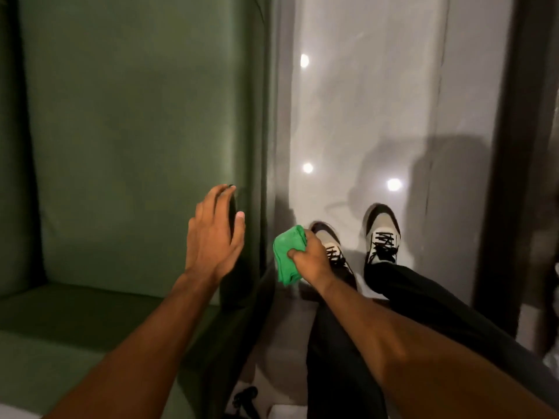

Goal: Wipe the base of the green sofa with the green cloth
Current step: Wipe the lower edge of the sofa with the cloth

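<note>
Two hands over a sofa edge, seen from above. Green sofa point(130, 131) across the left half, its seat cushion broad and smooth, its front edge a vertical line near mid-frame; base below that edge dark and hard to make out. Glossy pale floor point(363, 101) to the right, with three bright light reflections and a dark vertical frame at the far right. Black trousers point(341, 352) at lower right, above two grey-and-black laced shoes point(381, 234) flat on the floor, just beside the sofa front. Left hand point(213, 234) wide, empty, fingers spread, palm down over the cushion near its front edge; contact with the fabric not discernible. Right hand point(308, 258) closed around the bunched green cloth point(287, 255), just right of the sofa front and above the nearer shoe.
</note>
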The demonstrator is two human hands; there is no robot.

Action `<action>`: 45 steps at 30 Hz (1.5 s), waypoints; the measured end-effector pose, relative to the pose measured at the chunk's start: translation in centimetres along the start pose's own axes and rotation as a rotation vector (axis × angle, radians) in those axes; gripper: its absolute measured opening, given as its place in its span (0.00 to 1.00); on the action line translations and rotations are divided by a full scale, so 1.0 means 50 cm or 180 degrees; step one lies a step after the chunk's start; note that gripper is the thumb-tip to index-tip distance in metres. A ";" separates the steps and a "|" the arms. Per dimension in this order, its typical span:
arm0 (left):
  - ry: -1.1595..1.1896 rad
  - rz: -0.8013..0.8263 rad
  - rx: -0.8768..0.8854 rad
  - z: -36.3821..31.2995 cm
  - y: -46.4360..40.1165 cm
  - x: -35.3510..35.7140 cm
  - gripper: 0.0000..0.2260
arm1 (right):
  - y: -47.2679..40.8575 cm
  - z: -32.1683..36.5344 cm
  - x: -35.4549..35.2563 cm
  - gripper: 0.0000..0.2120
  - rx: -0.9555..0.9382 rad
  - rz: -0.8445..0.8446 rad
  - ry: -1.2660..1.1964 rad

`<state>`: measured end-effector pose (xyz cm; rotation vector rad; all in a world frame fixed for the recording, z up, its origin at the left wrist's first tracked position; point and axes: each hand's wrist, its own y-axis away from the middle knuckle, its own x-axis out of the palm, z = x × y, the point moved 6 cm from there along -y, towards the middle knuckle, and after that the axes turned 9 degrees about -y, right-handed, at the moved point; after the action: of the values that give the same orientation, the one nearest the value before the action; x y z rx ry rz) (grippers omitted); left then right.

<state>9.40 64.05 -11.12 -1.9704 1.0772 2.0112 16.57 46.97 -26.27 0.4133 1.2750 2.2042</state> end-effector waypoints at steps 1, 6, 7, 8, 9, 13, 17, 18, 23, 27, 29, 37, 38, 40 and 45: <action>-0.0019 -0.0031 -0.0050 0.004 -0.003 0.012 0.17 | -0.012 -0.016 0.003 0.21 0.0014 -0.0027 -0.0010; -0.0243 0.0016 -0.0681 0.024 -0.023 0.045 0.16 | -0.057 -0.050 0.020 0.23 -0.0024 -0.0152 -0.0187; -0.0329 0.0020 -0.0674 0.023 -0.033 0.044 0.18 | -0.065 -0.050 0.026 0.24 -0.0028 -0.0168 -0.0220; -0.0401 -0.0006 -0.0658 0.021 -0.043 0.043 0.19 | -0.072 -0.049 0.032 0.24 -0.0036 -0.0178 -0.0256; -0.0469 -0.0050 -0.0624 0.019 -0.055 0.041 0.20 | -0.079 -0.046 0.039 0.25 -0.0049 -0.0191 -0.0311; -0.0585 -0.0298 -0.0176 0.000 -0.110 0.025 0.14 | -0.098 -0.015 0.070 0.26 -0.0232 -0.0361 -0.0469; -0.0917 -0.0374 0.0590 -0.026 -0.172 0.018 0.13 | -0.127 0.049 0.104 0.26 -0.0673 -0.0408 -0.0535; -0.0954 -0.0368 0.0662 -0.028 -0.190 0.017 0.16 | -0.140 0.064 0.113 0.26 -0.0769 -0.0310 -0.0523; -0.0942 -0.0424 0.0844 -0.030 -0.272 0.015 0.23 | -0.235 0.106 0.157 0.30 -0.0818 -0.0070 -0.0679; -0.0700 -0.0721 0.1103 -0.029 -0.291 0.015 0.21 | -0.324 0.087 0.175 0.31 -0.0445 -0.0021 -0.1163; -0.0649 -0.0793 0.1102 -0.027 -0.291 0.019 0.21 | -0.342 0.054 0.171 0.29 -0.0182 -0.0087 -0.1275; -0.0914 -0.0392 0.1224 -0.044 -0.301 0.027 0.24 | -0.310 0.140 0.169 0.23 -0.1120 0.0039 -0.1245; -0.0950 -0.0336 0.1243 -0.039 -0.302 0.030 0.24 | -0.332 0.151 0.167 0.22 -0.1188 0.0069 -0.1173; -0.0988 -0.0260 0.1255 -0.030 -0.308 0.032 0.25 | -0.369 0.140 0.156 0.21 -0.0960 -0.0073 -0.1282; -0.1109 -0.0151 0.1320 -0.034 -0.318 0.026 0.26 | -0.335 0.102 0.168 0.21 -0.0532 -0.0340 -0.1632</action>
<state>19.36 74.32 -18.37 -1.3709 1.2215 1.8284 17.69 62.19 -38.27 0.7640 0.8114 1.9240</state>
